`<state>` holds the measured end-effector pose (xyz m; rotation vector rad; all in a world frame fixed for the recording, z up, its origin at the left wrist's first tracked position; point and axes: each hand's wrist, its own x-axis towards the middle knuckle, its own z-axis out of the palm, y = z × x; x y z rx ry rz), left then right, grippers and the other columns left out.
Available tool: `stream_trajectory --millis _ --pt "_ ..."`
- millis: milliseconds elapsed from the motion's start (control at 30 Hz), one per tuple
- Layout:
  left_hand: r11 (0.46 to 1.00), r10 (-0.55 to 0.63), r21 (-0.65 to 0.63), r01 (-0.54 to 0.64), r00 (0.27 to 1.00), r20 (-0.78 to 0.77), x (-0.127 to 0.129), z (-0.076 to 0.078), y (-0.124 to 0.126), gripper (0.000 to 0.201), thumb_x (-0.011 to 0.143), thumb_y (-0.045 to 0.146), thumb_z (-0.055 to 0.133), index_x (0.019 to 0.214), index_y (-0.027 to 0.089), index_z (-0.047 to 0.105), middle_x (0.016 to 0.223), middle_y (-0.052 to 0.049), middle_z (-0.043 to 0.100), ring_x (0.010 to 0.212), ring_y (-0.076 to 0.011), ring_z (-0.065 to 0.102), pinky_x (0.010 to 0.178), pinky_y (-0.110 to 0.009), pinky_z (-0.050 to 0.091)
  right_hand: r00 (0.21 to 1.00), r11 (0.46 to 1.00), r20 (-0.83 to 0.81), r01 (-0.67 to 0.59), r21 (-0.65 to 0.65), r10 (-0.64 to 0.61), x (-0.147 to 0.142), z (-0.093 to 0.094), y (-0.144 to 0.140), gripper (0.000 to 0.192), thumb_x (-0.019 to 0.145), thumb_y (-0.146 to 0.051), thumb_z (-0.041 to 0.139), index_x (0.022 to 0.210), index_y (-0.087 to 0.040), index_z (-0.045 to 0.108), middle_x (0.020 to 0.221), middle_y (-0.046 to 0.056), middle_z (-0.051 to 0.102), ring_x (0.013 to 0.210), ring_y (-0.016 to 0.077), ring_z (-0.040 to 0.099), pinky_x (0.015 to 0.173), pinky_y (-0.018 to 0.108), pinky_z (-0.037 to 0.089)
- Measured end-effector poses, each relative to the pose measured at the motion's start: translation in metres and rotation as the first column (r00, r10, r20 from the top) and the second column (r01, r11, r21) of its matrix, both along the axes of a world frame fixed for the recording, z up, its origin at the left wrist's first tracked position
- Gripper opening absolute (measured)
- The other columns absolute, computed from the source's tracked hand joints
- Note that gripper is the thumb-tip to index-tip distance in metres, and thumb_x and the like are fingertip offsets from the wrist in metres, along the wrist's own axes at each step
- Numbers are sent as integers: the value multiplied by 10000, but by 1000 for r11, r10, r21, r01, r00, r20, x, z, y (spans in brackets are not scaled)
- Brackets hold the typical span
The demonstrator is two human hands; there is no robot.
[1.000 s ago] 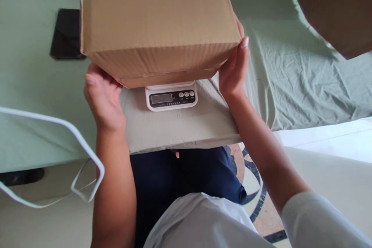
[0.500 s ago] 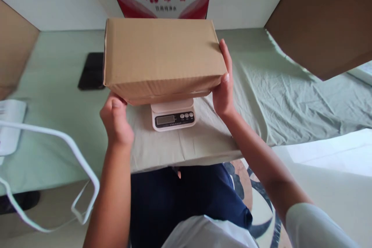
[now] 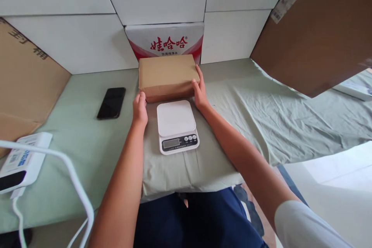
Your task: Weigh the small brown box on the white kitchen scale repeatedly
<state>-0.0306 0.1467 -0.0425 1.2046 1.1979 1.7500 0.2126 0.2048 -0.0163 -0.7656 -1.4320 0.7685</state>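
While the plain brown corrugated cardboard box (image 3: 167,75) rested on the pale green cloth-covered table (image 3: 87,143), just behind the small white digital kitchen scale (image 3: 177,126), the person's two bare hands clasped it from either end. The left hand (image 3: 140,109) pressed against the box's near left corner, fingers curled inward; the right hand (image 3: 200,92) lay flat along the box's right end, fingers extended toward the far edge. Both hands thus held the box between them, neither closed around anything else. The scale's weighing platform stood bare, its display and three round buttons facing the person, with the box lying close behind the platform's far edge; whether the two touched could not be told. Behind the box, a white carton with red printed characters (image 3: 165,42) leaned among white wall panels (image 3: 58,19). A black smartphone (image 3: 111,102) lay face up on the cloth, well to the left of the box. A white power strip (image 3: 21,161) with a white cable (image 3: 72,186) occupied the near left edge. Large brown cardboard sheets stood at the left (image 3: 23,81) and upper right (image 3: 316,31).
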Motion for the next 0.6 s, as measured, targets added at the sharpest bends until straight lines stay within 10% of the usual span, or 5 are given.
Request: stream_trajectory --millis 333,600 --pt "988 148 -74 -138 978 147 -36 8 0 785 931 764 476 1492 222 563 1704 -144 404 1596 -258 358 1296 -428 263 987 968 -108 94 -235 -122 44 -18 31 904 906 -863 330 1665 -498 2 1798 -39 145 1680 308 180 1278 682 290" --pt "989 99 -127 -82 986 134 -24 3 2 764 907 753 530 1441 214 625 1645 -166 489 1580 -294 387 1293 -474 283 973 941 -171 94 -326 -156 49 -15 19 941 836 -874 438 1642 -431 238 1748 34 311 1637 316 304 1278 643 306"
